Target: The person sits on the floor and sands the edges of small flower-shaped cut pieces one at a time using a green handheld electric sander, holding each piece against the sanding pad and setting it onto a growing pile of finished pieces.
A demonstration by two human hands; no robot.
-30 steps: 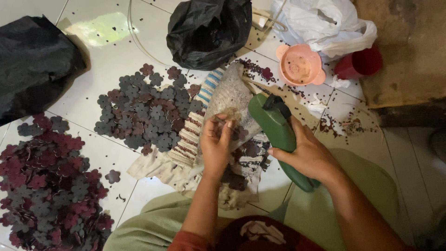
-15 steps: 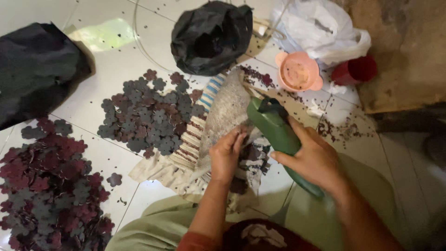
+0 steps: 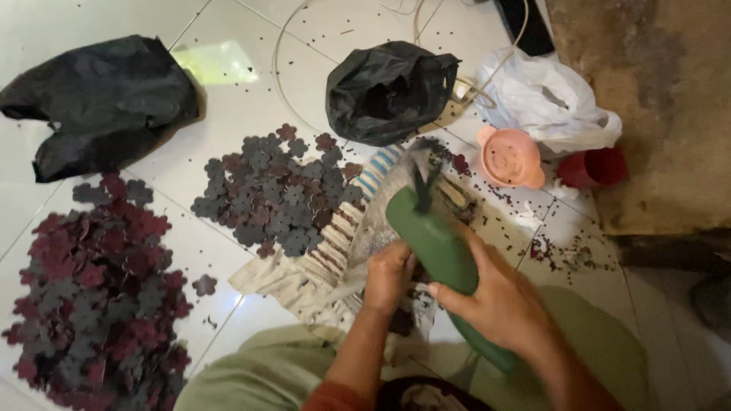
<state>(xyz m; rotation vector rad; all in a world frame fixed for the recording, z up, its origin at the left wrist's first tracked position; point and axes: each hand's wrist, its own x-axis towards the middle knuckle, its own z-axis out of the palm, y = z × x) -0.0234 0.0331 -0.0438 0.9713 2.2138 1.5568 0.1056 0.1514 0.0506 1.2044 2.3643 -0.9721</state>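
Observation:
My right hand (image 3: pixel 499 301) grips a long green tool (image 3: pixel 442 251) that slants from lower right up to a dark tip near the cloth. My left hand (image 3: pixel 388 274) is closed just left of the tool, pressing on a grey piece over a striped cloth (image 3: pixel 327 262) on the white tiled floor; what its fingers hold is hidden. Dark flower-shaped cutouts lie in a grey-maroon pile (image 3: pixel 282 194) beyond the cloth and a larger maroon pile (image 3: pixel 91 297) at the left.
A black plastic bag (image 3: pixel 388 91) sits open behind the cloth, another black bag (image 3: pixel 99 103) at far left. A white plastic bag (image 3: pixel 548 103), a pink round lid (image 3: pixel 510 158) and a red cup (image 3: pixel 594 167) stand at the right. Small scraps litter the tiles.
My left hand has slid down and toward me along the cloth, and the green tool has shifted with my right hand. The view has tilted slightly.

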